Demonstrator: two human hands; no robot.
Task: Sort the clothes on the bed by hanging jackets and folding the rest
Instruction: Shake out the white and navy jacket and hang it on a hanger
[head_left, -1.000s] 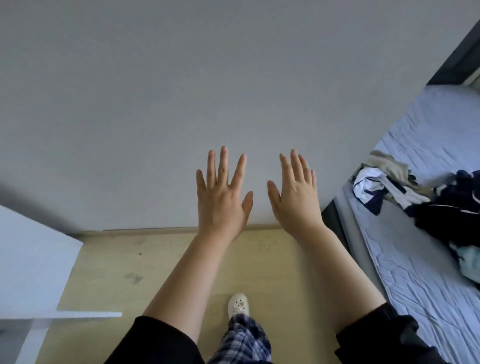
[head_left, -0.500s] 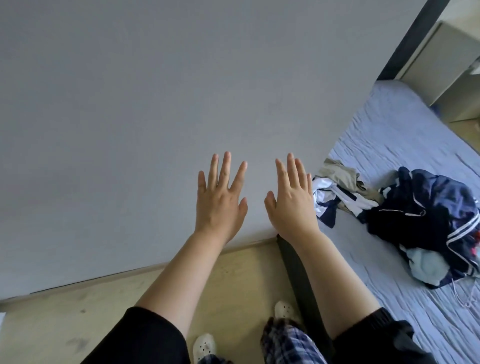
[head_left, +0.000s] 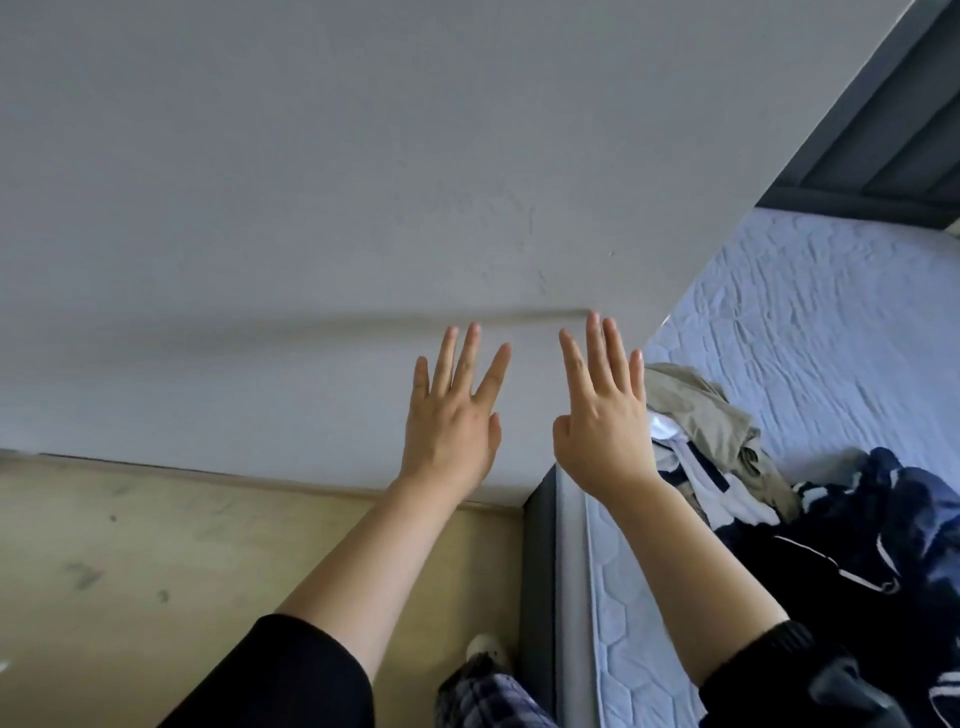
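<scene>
The floor (head_left: 156, 545) at lower left is scuffed and runs up to the wall (head_left: 311, 182), which fills most of the view. A faint line (head_left: 260, 325) crosses the wall, and whether it is a ledge or a shadow cannot be told. The black left sleeve (head_left: 291, 675) is cut off by the bottom edge. From it the bare forearm rises to the left hand (head_left: 452, 431), held up before the wall with its back to the camera, fingers straight and fanned, holding nothing. Whether it touches the wall cannot be told. Low between the arms, the tip of a pale shoe (head_left: 485, 647) shows above plaid trousers (head_left: 483, 701), both mostly out of frame. Just to their right stands the dark bed frame (head_left: 540, 571). The right hand (head_left: 602, 431) is raised the same way, fingers straight and slightly apart, thumb drawn in, empty. It and its wrist hide the near edge of the clothes (head_left: 810, 519), which lie heaped on the mattress (head_left: 805, 338) near the wall corner. A crumpled beige garment (head_left: 711, 415) lies on a white garment (head_left: 696, 467) with dark stripes; what kind either is cannot be made out. To their right a navy garment (head_left: 883, 545) with white piping runs off the right edge, partly hidden behind the forearm and the black right sleeve (head_left: 769, 670). A dark headboard (head_left: 883, 156) is clipped by the top right corner.
</scene>
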